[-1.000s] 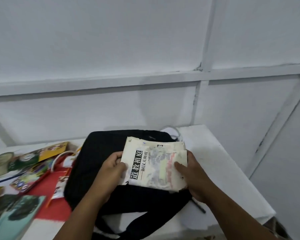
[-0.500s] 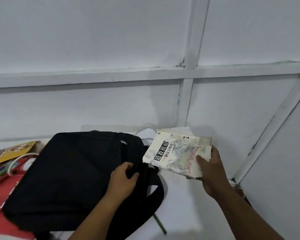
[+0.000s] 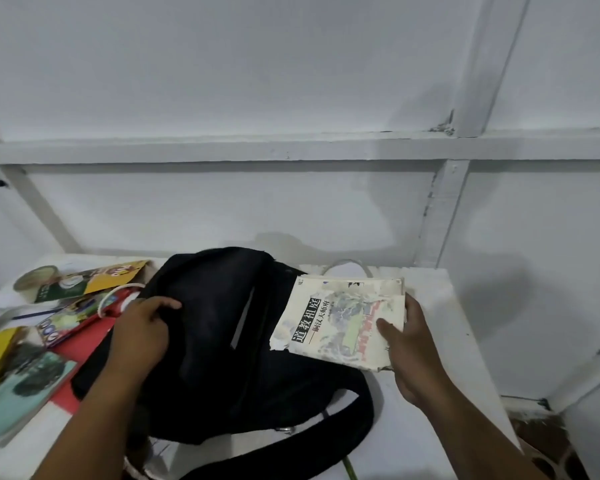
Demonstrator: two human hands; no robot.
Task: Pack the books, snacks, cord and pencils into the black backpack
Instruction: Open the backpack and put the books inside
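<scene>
The black backpack (image 3: pixel 219 344) lies flat in the middle of the white table (image 3: pixel 440 403). My left hand (image 3: pixel 142 327) grips the fabric at its left edge. My right hand (image 3: pixel 409 344) holds a worn white book (image 3: pixel 340 320) with black Chinese lettering by its right side, just right of the backpack, with its left edge over the bag. Snack packets (image 3: pixel 87 282) and other books (image 3: pixel 21 386) lie at the left. A white cord (image 3: pixel 347 263) loops behind the held book. A green pencil tip (image 3: pixel 350 471) shows at the table's front edge.
A red sheet (image 3: pixel 84 344) lies under the items at the left. White panelled walls close in behind and to the right. The table's right edge drops to a dark floor (image 3: pixel 548 441).
My left hand has shifted from the backpack's right part to its left edge. My right hand has brought the book back toward the bag. The view has swung left.
</scene>
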